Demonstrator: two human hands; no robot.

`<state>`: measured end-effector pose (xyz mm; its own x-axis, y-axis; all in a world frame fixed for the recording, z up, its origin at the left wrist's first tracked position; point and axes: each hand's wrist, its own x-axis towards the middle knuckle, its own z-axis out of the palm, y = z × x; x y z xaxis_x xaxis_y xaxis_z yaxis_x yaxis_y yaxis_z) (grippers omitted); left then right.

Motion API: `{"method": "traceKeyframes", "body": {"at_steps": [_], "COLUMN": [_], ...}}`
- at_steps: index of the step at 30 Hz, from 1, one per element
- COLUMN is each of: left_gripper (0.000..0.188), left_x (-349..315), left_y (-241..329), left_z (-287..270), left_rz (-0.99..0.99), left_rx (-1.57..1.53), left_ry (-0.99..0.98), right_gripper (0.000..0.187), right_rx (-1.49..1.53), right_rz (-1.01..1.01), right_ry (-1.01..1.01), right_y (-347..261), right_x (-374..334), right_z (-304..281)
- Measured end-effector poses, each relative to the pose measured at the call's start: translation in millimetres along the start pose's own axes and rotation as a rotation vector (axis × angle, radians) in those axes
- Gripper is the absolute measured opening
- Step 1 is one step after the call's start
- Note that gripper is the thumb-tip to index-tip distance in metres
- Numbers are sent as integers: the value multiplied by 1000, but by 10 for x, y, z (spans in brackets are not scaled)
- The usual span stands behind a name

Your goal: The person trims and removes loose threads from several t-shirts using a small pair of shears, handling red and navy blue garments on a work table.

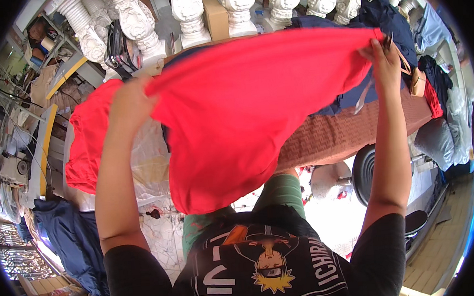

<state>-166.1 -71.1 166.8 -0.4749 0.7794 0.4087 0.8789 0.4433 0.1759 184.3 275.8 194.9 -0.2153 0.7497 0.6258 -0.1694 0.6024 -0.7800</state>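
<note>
A bright red piece of cloth (245,109), perhaps a garment, is stretched in the air between my hands, its lower part hanging in front of my legs. My left hand (134,103), smeared by motion, grips its left end. At the far right corner my right hand (384,57) pinches the cloth, raised above the table. Something small and dark (388,41) pokes out by the right fingers; I cannot make out what it is. More red cloth (87,141) lies in a heap beside my left forearm.
A brown textured cover (344,133) lies over the table before me, with navy clothes (386,17) at its far right. White carved balusters (188,12) line the back. A sewing machine (15,167) stands at the left. Navy fabric (71,239) hangs at lower left; a black round seat (364,175) is right.
</note>
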Motion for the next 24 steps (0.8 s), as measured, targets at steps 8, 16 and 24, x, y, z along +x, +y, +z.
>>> {"method": "traceKeyframes", "body": {"at_steps": [8,16,24], "left_gripper": [44,25,25], "left_x": [-352,-790,-996], "left_y": [719,453,1006], "left_z": [-682,208,693], "left_rz": [443,-120,16], "left_rx": [-629,-1098,-923], "left_ry": [-38,67,-298], "right_gripper": [33,33,30], "right_rx": [-898,-439,-438], "right_rz": [-212,195,195], "right_ry": [-165,-123,-141], "right_y": [644,609,238], "right_x": [513,-1170,-1300], "right_z": [-690,-431,-237]}}
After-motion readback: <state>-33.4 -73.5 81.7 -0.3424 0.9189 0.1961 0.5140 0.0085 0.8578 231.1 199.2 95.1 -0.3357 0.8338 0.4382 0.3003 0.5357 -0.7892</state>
